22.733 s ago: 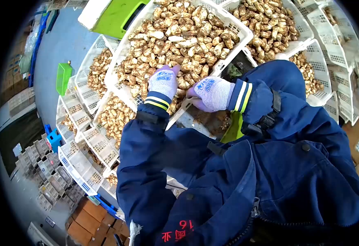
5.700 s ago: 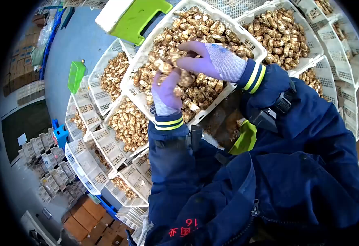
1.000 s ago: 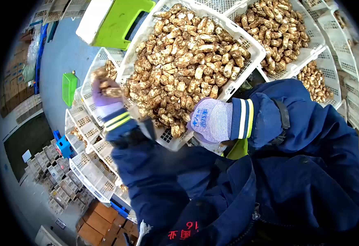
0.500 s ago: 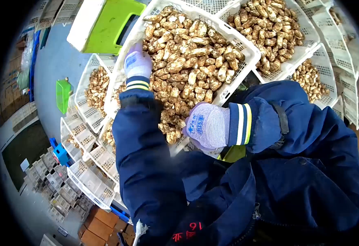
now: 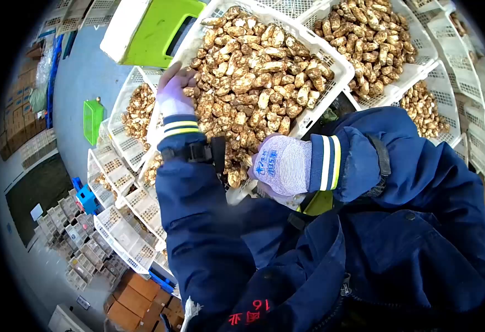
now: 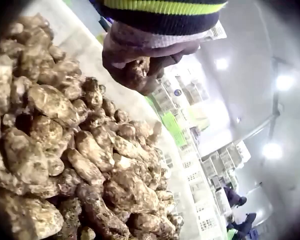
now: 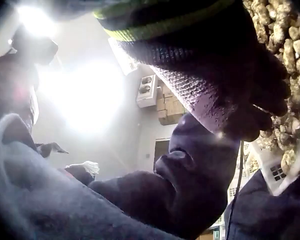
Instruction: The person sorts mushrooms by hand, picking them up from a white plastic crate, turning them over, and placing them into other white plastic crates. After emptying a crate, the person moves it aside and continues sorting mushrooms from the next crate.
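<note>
A white perforated crate point(image 5: 339, 83) in the head view is heaped with stubby brown-and-white mushrooms point(image 5: 253, 83). My gloved left hand point(image 5: 175, 91) is over the crate's left rim, fingers bent at the edge of the heap. In the left wrist view that hand point(image 6: 145, 55) curls round a brown mushroom point(image 6: 139, 70), held above the rim. My gloved right hand point(image 5: 282, 166) is at the crate's near corner, beside the lowest mushrooms. Its fingers are mostly hidden in the head view and dark in the right wrist view point(image 7: 225, 95); I cannot tell whether they grip anything.
More mushroom-filled crates stand left point(image 5: 137, 113) and right point(image 5: 372, 47). A green stool point(image 5: 159, 33) is beyond the crate, a small green bin point(image 5: 93, 122) on the floor at left. Stacked crates point(image 5: 463, 72) line the right side; cardboard boxes point(image 5: 134, 299) lie lower left.
A second ago the left hand held mushrooms out left of the crate; it then reached to the far left rim and has since drawn back slightly. The right hand has stayed at the near corner.
</note>
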Motion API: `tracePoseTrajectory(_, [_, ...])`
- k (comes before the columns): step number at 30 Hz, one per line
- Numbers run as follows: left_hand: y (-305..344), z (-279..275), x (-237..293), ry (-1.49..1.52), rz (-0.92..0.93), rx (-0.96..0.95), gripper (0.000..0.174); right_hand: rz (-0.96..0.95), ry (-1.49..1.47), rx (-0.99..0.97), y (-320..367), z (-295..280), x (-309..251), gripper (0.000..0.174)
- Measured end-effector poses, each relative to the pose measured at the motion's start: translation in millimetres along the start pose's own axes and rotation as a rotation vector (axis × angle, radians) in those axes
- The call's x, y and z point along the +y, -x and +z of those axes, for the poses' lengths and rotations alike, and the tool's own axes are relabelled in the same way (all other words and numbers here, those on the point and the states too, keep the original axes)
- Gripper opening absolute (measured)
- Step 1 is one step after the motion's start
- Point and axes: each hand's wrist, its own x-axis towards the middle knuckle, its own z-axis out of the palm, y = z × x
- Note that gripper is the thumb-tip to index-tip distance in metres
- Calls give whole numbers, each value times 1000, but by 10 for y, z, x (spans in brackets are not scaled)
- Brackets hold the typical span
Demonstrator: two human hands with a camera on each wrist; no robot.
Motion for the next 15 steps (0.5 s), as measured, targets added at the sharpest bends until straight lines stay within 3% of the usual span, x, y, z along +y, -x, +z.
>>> tracePoseTrajectory(1, [-2,214,20,-234,44,-3,28,0,2,23,8,7,3,24])
tracePoseTrajectory(3, [-14,424,24,-1094,662,-224,29,1,-6,50,11,1,7,24])
tracePoseTrajectory(4, [82,623,115,-1416,523,-301,37,2,-15,53,4,-16,10,24])
tracePoseTrajectory(5, [-31,549,-192,-1492,622,-289,41,-1,-24,55,-5,-28,12,24])
tracePoseTrajectory(6, [51,622,-124,-1549,492,-279,43,21,-57,16,-22,-38,23,25])
tracePoseTrajectory(7, [134,693,-35,-1602,362,-266,44,-34,-8,268,-29,137,65,24])
tracePoseTrajectory(8, [147,626,-102,-1631,394,-303,46,-92,40,521,-33,467,128,23])
tracePoseTrajectory(9, [232,638,-15,-1694,272,-291,49,-87,36,431,-12,355,96,22])
tracePoseTrajectory(11, [249,457,79,-1693,196,-418,54,-75,31,250,32,118,32,21])
tracePoseTrajectory(12, [172,237,-80,-1508,162,-379,60,-40,-18,167,23,56,12,22])
tracePoseTrajectory(13, [241,154,-12,-1220,20,-422,51,-25,-16,237,34,102,-6,20])
tracePoseTrajectory(15, [435,-30,143,-683,-276,-321,37,6,-14,378,55,193,-39,16])
